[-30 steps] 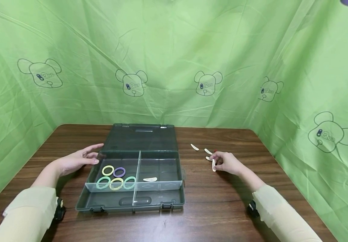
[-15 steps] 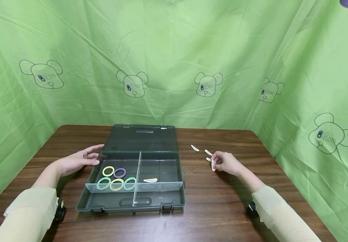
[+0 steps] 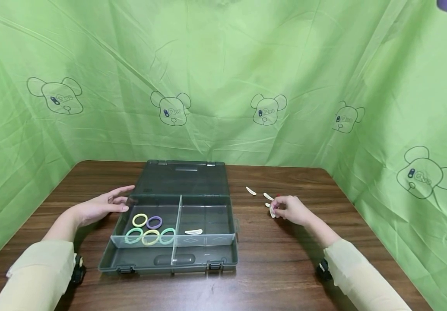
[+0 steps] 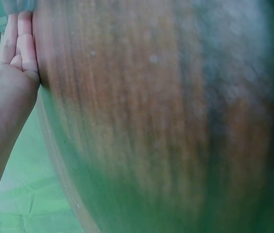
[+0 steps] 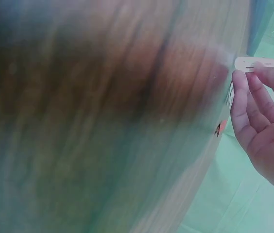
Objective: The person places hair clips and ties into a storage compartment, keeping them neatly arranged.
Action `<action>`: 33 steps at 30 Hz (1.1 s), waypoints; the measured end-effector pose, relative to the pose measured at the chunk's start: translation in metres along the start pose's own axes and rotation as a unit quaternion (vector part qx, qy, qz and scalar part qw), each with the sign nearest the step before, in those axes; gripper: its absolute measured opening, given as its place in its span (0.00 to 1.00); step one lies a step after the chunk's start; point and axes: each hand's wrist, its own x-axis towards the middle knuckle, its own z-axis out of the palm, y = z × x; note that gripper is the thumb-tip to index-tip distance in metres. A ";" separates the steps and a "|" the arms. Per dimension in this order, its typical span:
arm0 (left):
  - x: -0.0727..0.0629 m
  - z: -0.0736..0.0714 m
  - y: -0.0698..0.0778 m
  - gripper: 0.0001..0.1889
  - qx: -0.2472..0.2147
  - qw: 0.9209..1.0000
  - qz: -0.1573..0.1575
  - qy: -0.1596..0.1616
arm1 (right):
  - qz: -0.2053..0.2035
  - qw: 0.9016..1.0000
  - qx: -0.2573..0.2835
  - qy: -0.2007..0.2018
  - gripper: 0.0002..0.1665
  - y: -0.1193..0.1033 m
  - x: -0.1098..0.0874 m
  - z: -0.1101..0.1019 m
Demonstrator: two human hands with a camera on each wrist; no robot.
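An open dark grey plastic box with clear dividers lies on the table, its lid folded back. My left hand rests at the box's left wall, fingers extended and thumb along the rim. Between thumb and fingertips, my right hand pinches a white snap hair clip just above the table. Close by lie more white hair clips, one farther off and another by the fingers. In the box's right compartment are white clips; the left one holds yellow, purple and green hair ties.
A small red thing with a black mark lies near the right hand, mostly hidden by it in the head view. Green cloth with bear outlines hangs around the wooden table.
The hair clip in my right fingers has tilted and drawn slightly left and up, close to the clip lying there. My left hand and the box stay in place.
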 end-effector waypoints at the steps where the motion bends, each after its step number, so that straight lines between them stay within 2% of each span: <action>1: 0.000 0.000 0.000 0.40 0.004 1.000 0.001 -0.002 | -0.004 1.000 -0.006 0.002 0.05 0.000 0.000 0.000; 8: 0.000 0.001 0.002 0.40 0.008 1.000 0.011 0.001 | -0.026 1.000 -0.011 0.009 0.05 -0.007 0.003 -0.003; 20: 0.000 0.001 0.002 0.39 0.011 1.000 0.010 0.001 | -0.005 0.999 0.035 0.013 0.02 -0.028 0.013 -0.013; 25: -0.001 0.001 0.004 0.40 0.010 1.000 0.011 0.001 | -0.020 0.998 0.051 0.032 0.04 -0.039 0.018 -0.019; 33: 0.001 0.000 0.002 0.40 0.011 1.000 0.013 0.001 | -0.042 0.997 0.041 0.048 0.05 -0.056 0.027 -0.023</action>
